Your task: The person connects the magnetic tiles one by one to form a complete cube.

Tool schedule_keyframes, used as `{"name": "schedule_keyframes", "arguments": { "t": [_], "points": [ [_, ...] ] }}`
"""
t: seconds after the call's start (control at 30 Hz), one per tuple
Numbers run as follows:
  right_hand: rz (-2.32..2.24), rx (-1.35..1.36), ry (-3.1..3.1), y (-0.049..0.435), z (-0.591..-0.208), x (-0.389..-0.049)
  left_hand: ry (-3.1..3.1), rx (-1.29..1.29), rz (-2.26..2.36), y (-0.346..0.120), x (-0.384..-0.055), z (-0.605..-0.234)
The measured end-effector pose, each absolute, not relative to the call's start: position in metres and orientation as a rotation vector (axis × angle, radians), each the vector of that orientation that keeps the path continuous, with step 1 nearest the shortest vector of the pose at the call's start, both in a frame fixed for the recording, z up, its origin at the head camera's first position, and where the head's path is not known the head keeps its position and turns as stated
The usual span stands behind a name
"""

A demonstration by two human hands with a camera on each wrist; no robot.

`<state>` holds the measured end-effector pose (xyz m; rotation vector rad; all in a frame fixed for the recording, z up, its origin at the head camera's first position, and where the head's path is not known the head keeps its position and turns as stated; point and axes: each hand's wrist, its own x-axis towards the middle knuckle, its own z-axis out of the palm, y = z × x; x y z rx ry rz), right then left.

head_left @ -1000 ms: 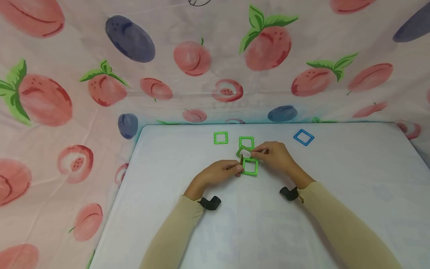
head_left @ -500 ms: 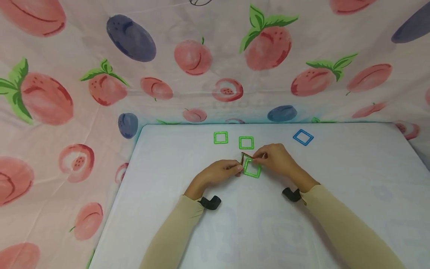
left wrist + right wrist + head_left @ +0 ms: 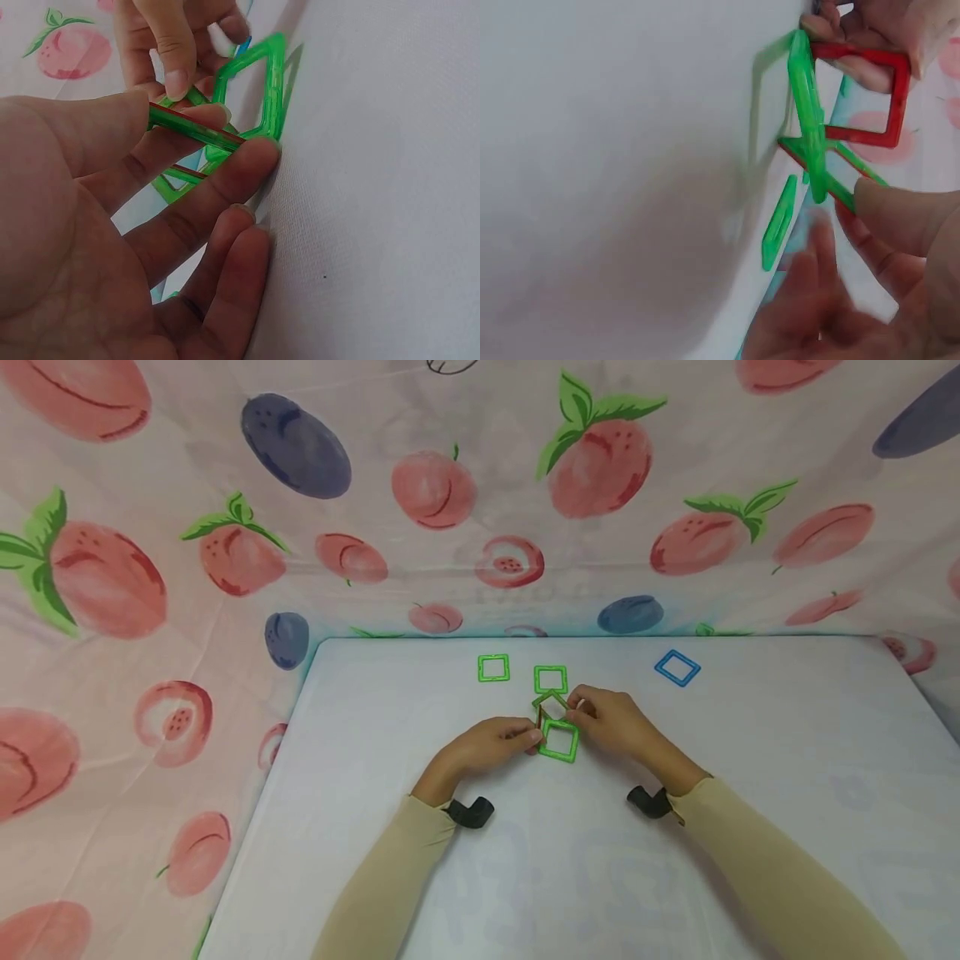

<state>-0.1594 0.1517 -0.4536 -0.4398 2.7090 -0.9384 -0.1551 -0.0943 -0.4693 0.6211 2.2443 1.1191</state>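
My left hand (image 3: pixel 487 740) pinches a square, hollow magnetic tile (image 3: pixel 538 718) between thumb and fingers, standing it on edge. Seen from the right wrist, this tile's face (image 3: pixel 900 101) is red; its edge looks green in the left wrist view. With thumb and fingertips, my right hand (image 3: pixel 611 720) pinches a second tile (image 3: pixel 841 195), green with a red side, tilted behind the first. A third tile (image 3: pixel 575 742), green, sits in front of these two, close against the upright one. In the left wrist view it leans up (image 3: pixel 275 86) beside my fingertips.
Two more green square tiles lie flat behind my hands, one at the left (image 3: pixel 481 668) and one nearer the middle (image 3: pixel 551 667). A blue square tile (image 3: pixel 692 677) lies at the back right. A fruit-patterned cloth (image 3: pixel 360 460) hangs behind the white table (image 3: pixel 555 868).
The right-hand tile swung toward the front tile and upright, then tipped back again. The front tile turned slightly and shifted a little toward me. My left hand has hardly moved.
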Motion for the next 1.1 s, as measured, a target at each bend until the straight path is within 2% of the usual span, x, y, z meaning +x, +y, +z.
{"name": "schedule_keyframes", "arguments": {
  "t": [0.6,0.77,1.1],
  "points": [
    [-0.900,-0.429,2.578,0.149,-0.437,-0.157,2.250,0.595,1.120,-0.093,-0.154,-0.466],
    [-0.914,-0.447,2.739,0.152,-0.433,-0.157,2.220,0.612,1.132,-0.090,-0.151,-0.460],
    [-0.647,-0.535,3.033,0.150,-0.437,-0.162,2.207,0.554,1.122,-0.083,-0.143,-0.456]
  ]
}}
